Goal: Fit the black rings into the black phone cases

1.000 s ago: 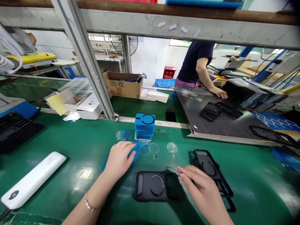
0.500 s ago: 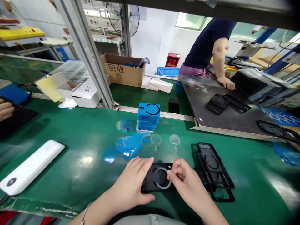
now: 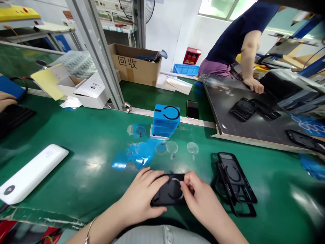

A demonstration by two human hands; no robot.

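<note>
Under the spread left hand (image 3: 142, 195), a black phone case (image 3: 162, 196) lies flat on the green worktop (image 3: 86, 189), gripped with the fingers over its far edge and the thumb along its near edge. The right hand (image 3: 199, 196) is at the case's right end, thumb and forefinger drawn together in a pinch beside the ring (image 3: 175, 179) on its back; whether anything sits between those fingertips cannot be made out. Just beyond the left hand lie loose pieces of blue film (image 3: 143, 152), and past the case are clear round discs (image 3: 172, 147) with small tabs. Farther out from both hands stands a blue stack (image 3: 165, 125) with a black ring outline on top. Near the right hand, on its outer side, more black cases (image 3: 235, 179) lie overlapped, and well to the left of the left hand is a long white device (image 3: 33, 173). Farthest from the hands, a smartphone (image 3: 192, 109) lies behind the stack, a cardboard box (image 3: 137, 69) stands beyond, and a co-worker's hand (image 3: 254, 84) rests on a dark board (image 3: 228, 93).
</note>
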